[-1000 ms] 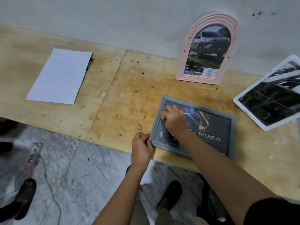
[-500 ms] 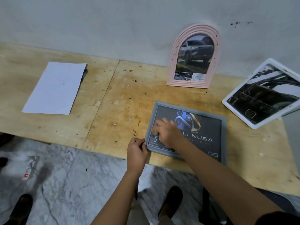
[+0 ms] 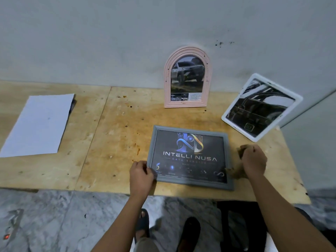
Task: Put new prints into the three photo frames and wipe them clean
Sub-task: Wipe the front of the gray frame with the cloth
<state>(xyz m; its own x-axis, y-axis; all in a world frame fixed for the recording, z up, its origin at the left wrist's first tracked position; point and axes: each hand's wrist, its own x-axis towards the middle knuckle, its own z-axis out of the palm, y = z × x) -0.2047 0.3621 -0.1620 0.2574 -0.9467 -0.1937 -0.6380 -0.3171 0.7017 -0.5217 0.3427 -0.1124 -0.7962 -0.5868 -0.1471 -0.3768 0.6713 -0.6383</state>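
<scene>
Step in hand, judged: wiping grey frame [image 3: 190,157], flat on bench [image 3: 109,142], lower centre of frame. Best done with overlapping strokes across glass, edge to edge, light pressure; corners last. Pink arched frame [image 3: 187,77] and white frame [image 3: 261,107] propped at wall, upper right, prints in. Left hand [image 3: 141,176] low, fingers curled, pinching frame's lower-left corner to steady it. Right hand [image 3: 253,160] fisted around brownish cloth [image 3: 234,172], just off frame's right edge.
</scene>
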